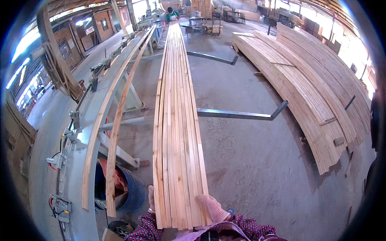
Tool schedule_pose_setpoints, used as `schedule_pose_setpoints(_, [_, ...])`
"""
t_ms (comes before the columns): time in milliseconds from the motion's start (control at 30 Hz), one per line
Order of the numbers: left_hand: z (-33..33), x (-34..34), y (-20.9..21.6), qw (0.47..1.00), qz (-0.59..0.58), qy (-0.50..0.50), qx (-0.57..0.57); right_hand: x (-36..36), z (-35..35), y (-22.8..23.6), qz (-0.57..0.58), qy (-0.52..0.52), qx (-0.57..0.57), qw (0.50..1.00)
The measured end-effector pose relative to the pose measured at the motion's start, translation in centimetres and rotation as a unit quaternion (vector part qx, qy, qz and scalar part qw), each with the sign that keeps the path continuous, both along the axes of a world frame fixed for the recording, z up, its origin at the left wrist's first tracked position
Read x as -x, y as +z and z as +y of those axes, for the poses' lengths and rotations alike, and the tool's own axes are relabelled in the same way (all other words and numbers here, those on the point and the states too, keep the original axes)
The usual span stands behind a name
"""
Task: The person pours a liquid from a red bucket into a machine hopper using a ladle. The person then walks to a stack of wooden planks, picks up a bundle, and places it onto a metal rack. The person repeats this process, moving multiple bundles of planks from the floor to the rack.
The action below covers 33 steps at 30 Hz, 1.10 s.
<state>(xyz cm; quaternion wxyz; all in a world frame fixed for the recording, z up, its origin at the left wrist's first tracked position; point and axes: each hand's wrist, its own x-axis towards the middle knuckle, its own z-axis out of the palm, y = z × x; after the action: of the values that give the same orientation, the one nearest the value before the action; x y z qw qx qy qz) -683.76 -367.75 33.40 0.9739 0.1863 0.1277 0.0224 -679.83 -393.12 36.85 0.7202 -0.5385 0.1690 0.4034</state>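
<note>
Wooden strips [177, 120] lie between a barrel [138, 193] (blue) and lumber [299, 86].

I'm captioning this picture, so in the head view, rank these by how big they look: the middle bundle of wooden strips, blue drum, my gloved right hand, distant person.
1. Bundle of wooden strips
2. Blue drum
3. Gloved right hand
4. Distant person, far off, so looking smaller than in reality
</note>
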Motion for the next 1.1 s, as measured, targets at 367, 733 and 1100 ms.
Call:
schedule_pose_setpoints(367, [3.9,1.3,-1.2,1.000,-0.001,-0.018,0.018,1.9,4.9,1.9,0.021,-0.030,-0.005,0.999])
schedule_pose_setpoints(733, [3.6,0.8,-2.3,0.998,-0.013,-0.042,0.043,1.7,4.0,-2.4,-0.053,-0.016,0.059,0.997])
schedule_pose_setpoints(1100, [9.4,4.6,-5.3,0.983,0.101,0.059,-0.142,1.7,4.1,-2.2,-0.070,-0.009,0.042,0.997])
